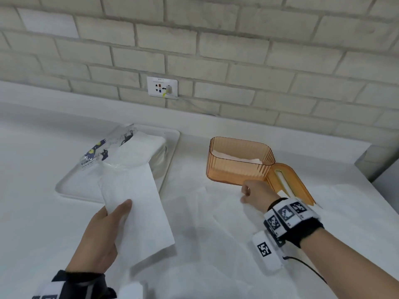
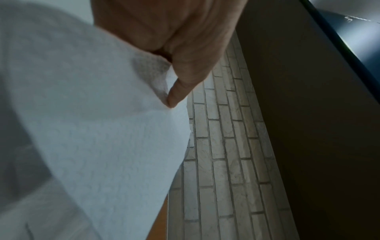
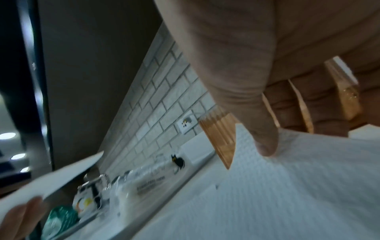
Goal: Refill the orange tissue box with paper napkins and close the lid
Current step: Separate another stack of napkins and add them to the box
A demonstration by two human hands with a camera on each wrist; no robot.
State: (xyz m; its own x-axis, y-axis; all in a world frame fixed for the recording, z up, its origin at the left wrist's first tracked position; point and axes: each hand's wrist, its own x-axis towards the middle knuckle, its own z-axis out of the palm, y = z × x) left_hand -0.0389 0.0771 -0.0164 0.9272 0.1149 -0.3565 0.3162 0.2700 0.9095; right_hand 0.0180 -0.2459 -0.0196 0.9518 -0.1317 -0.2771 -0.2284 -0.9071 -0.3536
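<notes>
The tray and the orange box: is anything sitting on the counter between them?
No. In the head view the counter between the tray and the orange box is bare white; loose napkins lie nearer, in front of that gap.

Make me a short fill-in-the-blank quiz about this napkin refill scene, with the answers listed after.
1. The left hand holds a white paper ____.
2. The orange tissue box stands with its lid ____.
3. The opened napkin pack lies on a white ____.
4. The right hand pinches a napkin lying on the ____.

Answers: napkin; off; tray; counter
</notes>
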